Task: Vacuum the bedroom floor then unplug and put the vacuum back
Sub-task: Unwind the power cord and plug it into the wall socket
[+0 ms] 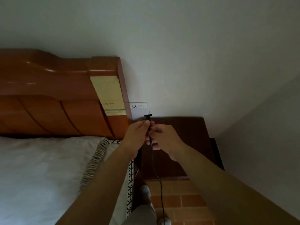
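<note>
The pale wall (194,54) fills most of my view, with the bed (40,168) and its orange wooden headboard (48,95) to my left and a dark nightstand (186,127) pushed into the corner ahead, above a brick-patterned floor (186,200). The vacuum itself is out of sight. My left hand (136,132) has its fingers curled round the black plug (147,117), and my right hand (164,138) pinches the cord (159,184) just beneath it. From there the cord hangs down past my legs towards the floor. The wall socket (138,106) sits just beside the headboard, and the plug is a little below it, clear of the slots, with its two flat prongs pointing up. I judge the plug light and rigid, with prongs thin enough to bend if twisted, so the moulded body is the place to hold, never the prongs. The cord looks limp and smooth and would likely slide and tangle, so I'd gather it in loops
</note>
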